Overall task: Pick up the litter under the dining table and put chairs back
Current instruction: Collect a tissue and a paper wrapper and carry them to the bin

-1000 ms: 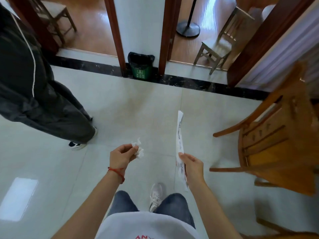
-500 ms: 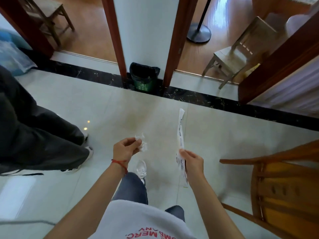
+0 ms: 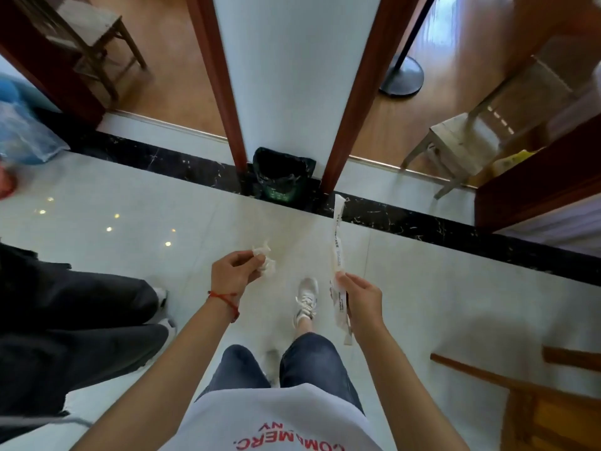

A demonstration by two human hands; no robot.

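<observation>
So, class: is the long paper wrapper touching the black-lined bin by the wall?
Apart. In the head view the long paper wrapper is held up by the right hand, its top right of the bin with dark floor strip between.

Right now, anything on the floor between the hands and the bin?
Head view: only bare tile between the left hand, right hand and the bin, plus the black marble strip the bin sits on.

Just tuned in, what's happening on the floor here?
A person is carrying litter. The left hand pinches a crumpled tissue; the right hand holds a long paper wrapper. A black-lined bin stands ahead against the wall. A wooden chair sits at lower right, not yet put back.
</observation>
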